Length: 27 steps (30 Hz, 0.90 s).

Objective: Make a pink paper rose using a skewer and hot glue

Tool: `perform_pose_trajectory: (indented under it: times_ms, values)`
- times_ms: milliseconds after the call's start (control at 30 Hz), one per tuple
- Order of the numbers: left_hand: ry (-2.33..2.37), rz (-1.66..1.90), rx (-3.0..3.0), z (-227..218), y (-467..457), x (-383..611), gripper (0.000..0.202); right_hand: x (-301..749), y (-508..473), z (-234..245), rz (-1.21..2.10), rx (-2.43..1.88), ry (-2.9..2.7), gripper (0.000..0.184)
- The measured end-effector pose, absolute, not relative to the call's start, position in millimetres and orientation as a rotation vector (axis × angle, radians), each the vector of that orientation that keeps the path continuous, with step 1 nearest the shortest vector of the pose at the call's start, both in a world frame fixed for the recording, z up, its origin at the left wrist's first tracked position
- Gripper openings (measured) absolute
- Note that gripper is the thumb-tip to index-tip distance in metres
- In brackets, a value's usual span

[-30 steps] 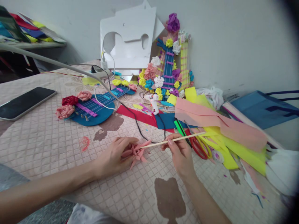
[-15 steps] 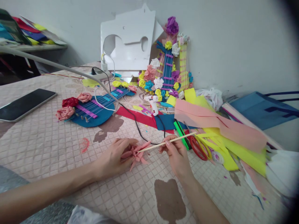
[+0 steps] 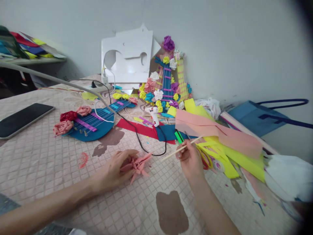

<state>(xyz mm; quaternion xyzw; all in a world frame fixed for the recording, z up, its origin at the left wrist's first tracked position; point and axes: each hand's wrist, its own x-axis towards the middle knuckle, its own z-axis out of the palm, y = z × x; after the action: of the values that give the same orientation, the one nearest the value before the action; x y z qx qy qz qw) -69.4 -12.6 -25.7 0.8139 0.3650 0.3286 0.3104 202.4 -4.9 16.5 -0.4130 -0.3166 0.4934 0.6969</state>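
Observation:
My left hand (image 3: 122, 168) rests on the quilted tablecloth, its fingers closed around one side of a pink paper flower (image 3: 139, 166) with pointed petals. In my right hand (image 3: 189, 156) a thin wooden stick (image 3: 172, 153) is pinched between thumb and fingers. The stick slants down to the left, and its tip is apart from the flower. Just beyond my right hand lie a green-cased cutter (image 3: 179, 136) and scissors with red and yellow handles (image 3: 206, 158), partly hidden by the hand.
A white glue gun (image 3: 153, 115) stands behind, its black cable looping across the table. To the left are a blue guitar cutout (image 3: 97, 122) with paper roses and a phone (image 3: 25, 119). Pink sheets (image 3: 215, 129) and yellow strips (image 3: 244, 158) lie right. Decorated guitars (image 3: 167, 81) lean on the wall.
My right hand has drawn the stick away from the flower, to the right. My left hand still holds the flower. The view has shifted slightly.

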Motion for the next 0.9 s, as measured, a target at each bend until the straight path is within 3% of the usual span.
perform_pose_trajectory:
  times_ms: [300, 433, 567, 733, 900]
  values:
    - [1.002, 1.085, 2.17, -19, -10, -70, 0.038, 267, 1, 29, 0.507, -0.964, -0.834, 0.019]
    - [1.048, 1.169, 2.259, -9, 0, -70, 0.04, 269, 7, 8, 0.136, -1.22, -1.384, 0.022]
    - [0.952, 1.182, 2.248, 9, 12, -54, 0.038, 262, 13, -9, 0.115, -1.244, -1.827, 0.026]
    - [0.819, 1.065, 2.165, 13, 12, -21, 0.035, 259, 10, -11, 0.117, -1.285, -2.008, 0.05]
    - [0.764, 0.972, 2.039, -13, -12, -13, 0.042, 235, -6, -3, 0.045, -1.267, -1.865, 0.036]
